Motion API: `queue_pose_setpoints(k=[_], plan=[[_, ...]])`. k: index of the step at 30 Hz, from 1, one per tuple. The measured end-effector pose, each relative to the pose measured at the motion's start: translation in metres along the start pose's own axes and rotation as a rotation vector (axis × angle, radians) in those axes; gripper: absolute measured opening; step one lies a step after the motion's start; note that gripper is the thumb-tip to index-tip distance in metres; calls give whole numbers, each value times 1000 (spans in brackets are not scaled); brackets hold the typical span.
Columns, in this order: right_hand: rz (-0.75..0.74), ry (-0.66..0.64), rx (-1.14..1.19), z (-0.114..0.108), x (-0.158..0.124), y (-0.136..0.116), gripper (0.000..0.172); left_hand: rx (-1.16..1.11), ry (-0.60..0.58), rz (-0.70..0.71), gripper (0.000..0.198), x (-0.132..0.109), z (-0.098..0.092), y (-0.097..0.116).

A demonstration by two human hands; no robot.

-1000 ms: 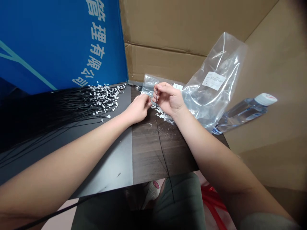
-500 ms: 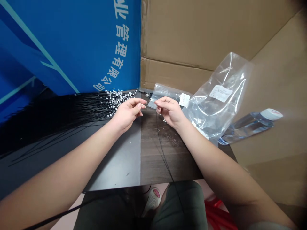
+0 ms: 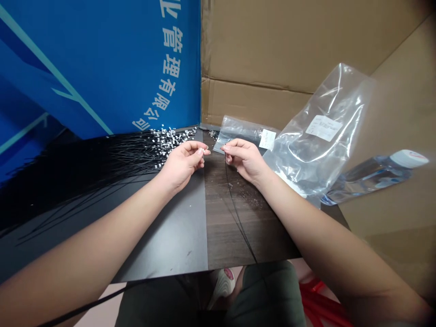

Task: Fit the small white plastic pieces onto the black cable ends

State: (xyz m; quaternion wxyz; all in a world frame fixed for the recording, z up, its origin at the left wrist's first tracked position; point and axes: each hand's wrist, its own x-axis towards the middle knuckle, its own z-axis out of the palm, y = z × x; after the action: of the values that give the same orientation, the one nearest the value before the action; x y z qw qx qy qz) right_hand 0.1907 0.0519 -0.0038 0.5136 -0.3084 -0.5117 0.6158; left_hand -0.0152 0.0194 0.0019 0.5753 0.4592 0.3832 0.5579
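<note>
Above a dark tabletop, two bare hands face each other, apart. The left hand has its grip pinched on a small white piece; the right hand pinches a thin black wire dangling toward the near edge. Beyond, white-tipped black wires lie left, a clear plastic bag and bottle right. Cardboard stands behind.

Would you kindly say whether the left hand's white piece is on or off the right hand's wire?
Off: a gap shows between the white piece in the left hand and the black wire in the right hand.
</note>
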Motion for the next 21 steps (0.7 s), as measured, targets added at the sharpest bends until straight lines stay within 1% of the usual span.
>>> queue_pose_setpoints(k=[2, 4, 7, 10, 16, 21], plan=[[-3, 16, -21, 2, -1, -1, 21, -4, 10, -5, 22, 0, 0, -2], [-33, 50, -94, 5, -3, -1, 23, -3, 25, -24, 20, -1, 0, -4], [-137, 98, -269, 10, -6, 0, 24, -6, 36, -43, 15, -3, 3, -6], [-215, 94, -386, 16, -8, 2, 20, -35, 36, -69, 13, -6, 8, -6], [-251, 58, -440, 26, -14, 5, 18, -103, 64, -138, 13, -13, 15, -3], [-318, 91, -506, 31, -18, 4, 13, -219, 60, -211, 15, -16, 20, -2]])
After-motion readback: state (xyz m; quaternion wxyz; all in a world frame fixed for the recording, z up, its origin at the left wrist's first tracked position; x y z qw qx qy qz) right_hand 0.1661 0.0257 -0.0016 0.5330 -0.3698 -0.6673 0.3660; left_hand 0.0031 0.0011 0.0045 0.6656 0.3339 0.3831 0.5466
